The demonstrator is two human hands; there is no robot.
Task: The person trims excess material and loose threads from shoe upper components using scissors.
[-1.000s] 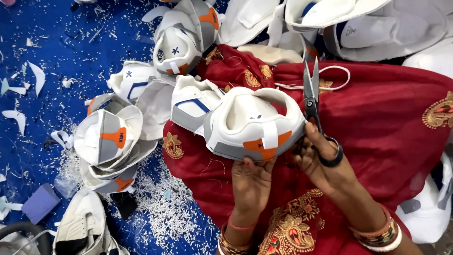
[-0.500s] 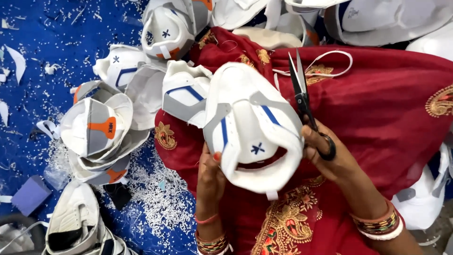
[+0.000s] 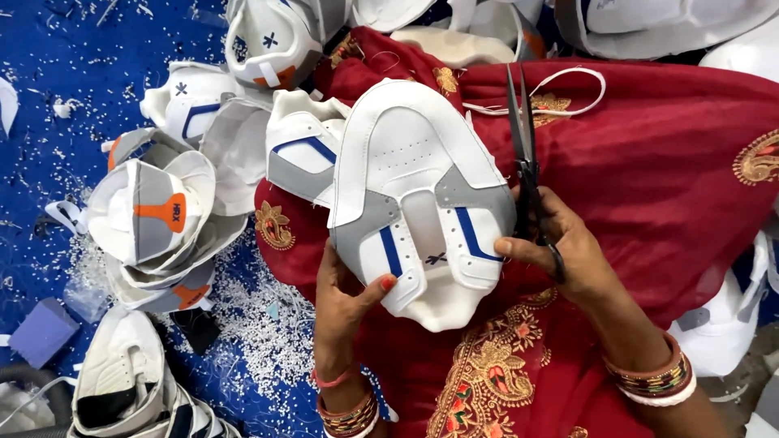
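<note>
White shoe upper propped flat over the red-draped lap, face up for inspection. Left hand pinching its lower edge, thumb on top. Right hand steadying the opposite side, grip closed around black scissors, blades shut, pointing away.
</note>
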